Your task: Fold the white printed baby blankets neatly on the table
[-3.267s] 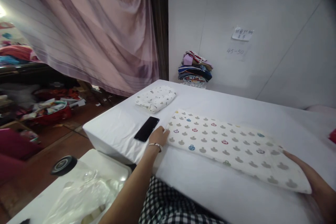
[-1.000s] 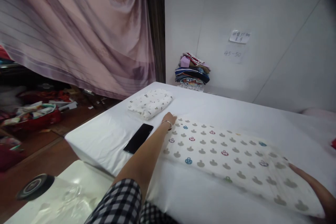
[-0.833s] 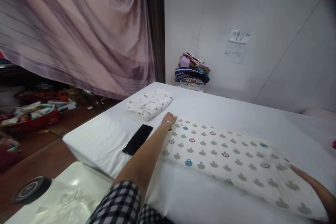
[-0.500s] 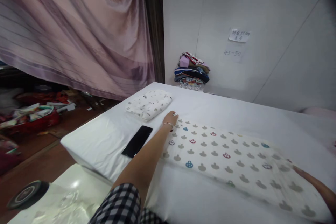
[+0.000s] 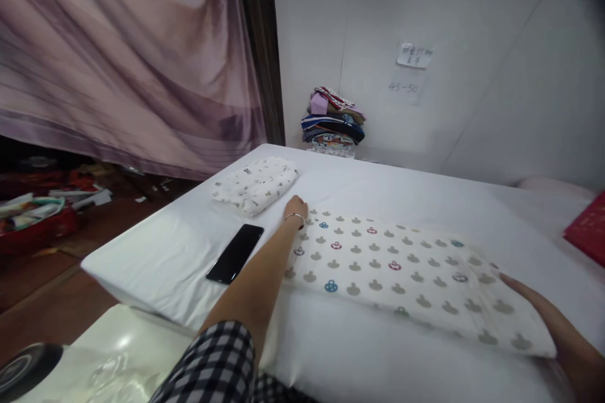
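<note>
A long folded white cloth (image 5: 373,274) with grey, blue and red mushroom-like prints stretches across the white-covered table (image 5: 378,352). At its far left corner, my left hand (image 5: 296,208), with a bracelet at the wrist, is closed on the edge. My right hand (image 5: 534,302) holds the right end, its fingertips hidden by the fabric. Left of my forearm lies a black phone (image 5: 235,253). Just beyond the phone rests a folded white cloth bundle (image 5: 258,184) with small prints.
A stack of folded fabrics (image 5: 333,119) stands by the wall behind the table. A pink curtain (image 5: 142,63) hangs at the left. Clear plastic (image 5: 113,371) lies on a pale surface at lower left. A red object (image 5: 588,230) shows at the right edge.
My view has turned slightly right, bringing the red object into sight. My right hand has drawn the cloth's right end a little inward. My left hand keeps its place at the left corner.
</note>
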`<action>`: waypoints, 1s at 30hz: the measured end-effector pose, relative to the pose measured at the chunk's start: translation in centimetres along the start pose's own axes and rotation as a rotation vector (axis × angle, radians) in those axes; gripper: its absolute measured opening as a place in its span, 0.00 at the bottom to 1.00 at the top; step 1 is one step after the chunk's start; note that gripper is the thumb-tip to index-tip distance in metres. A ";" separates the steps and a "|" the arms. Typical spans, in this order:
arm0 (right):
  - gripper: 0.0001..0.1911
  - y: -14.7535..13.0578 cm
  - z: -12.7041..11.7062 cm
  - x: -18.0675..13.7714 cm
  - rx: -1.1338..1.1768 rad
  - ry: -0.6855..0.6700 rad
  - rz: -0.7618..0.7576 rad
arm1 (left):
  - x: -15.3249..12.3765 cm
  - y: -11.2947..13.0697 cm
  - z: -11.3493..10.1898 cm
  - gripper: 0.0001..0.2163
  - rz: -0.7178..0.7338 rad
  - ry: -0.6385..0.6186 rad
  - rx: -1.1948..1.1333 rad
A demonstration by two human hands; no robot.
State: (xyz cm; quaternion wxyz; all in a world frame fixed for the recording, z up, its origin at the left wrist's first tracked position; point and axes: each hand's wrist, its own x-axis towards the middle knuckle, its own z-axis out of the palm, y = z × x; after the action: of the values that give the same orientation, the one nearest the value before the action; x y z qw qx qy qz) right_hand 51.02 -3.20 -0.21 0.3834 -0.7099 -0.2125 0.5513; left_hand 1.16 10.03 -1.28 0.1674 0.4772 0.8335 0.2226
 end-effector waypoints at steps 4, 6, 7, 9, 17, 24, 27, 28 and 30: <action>0.18 0.1 -0.3 0.1 0.104 -0.137 0.007 | -1.3 0.8 -0.7 0.17 0.066 0.019 0.068; 0.19 0.1 -0.3 0.1 0.102 -0.157 -0.010 | -2.3 1.1 -0.9 0.23 0.140 0.031 0.093; 0.20 0.1 -0.4 0.2 0.105 -0.154 -0.021 | -2.9 1.1 -0.8 0.25 0.196 0.030 0.108; 0.22 0.2 -0.4 0.5 0.120 -0.149 -0.052 | -3.9 0.8 -0.3 0.29 0.315 -0.013 0.179; 0.19 0.2 -0.5 1.2 0.198 -0.230 -0.062 | -3.7 -0.1 0.6 0.35 0.378 -0.175 0.386; 0.23 -0.1 -0.2 0.7 0.203 -0.249 -0.017 | -9.5 3.2 -0.3 0.31 0.586 -0.078 0.293; 0.23 -0.3 -0.3 0.4 0.210 -0.216 -0.039 | -14.5 4.8 0.8 0.31 0.756 -0.246 0.170; 0.23 -0.4 -0.3 0.2 0.215 -0.213 -0.044 | -16.1 5.1 1.3 0.31 0.791 -0.314 0.107; 0.23 -0.7 -0.3 -0.2 0.224 -0.216 -0.054 | -18.6 5.7 2.1 0.32 0.828 -0.444 -0.040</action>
State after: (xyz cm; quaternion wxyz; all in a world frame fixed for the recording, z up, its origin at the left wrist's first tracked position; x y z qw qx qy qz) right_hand 51.28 -3.02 0.49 0.4496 -0.5932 -0.2086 0.6343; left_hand 15.44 -3.19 1.19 0.2480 0.8023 0.5126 0.1790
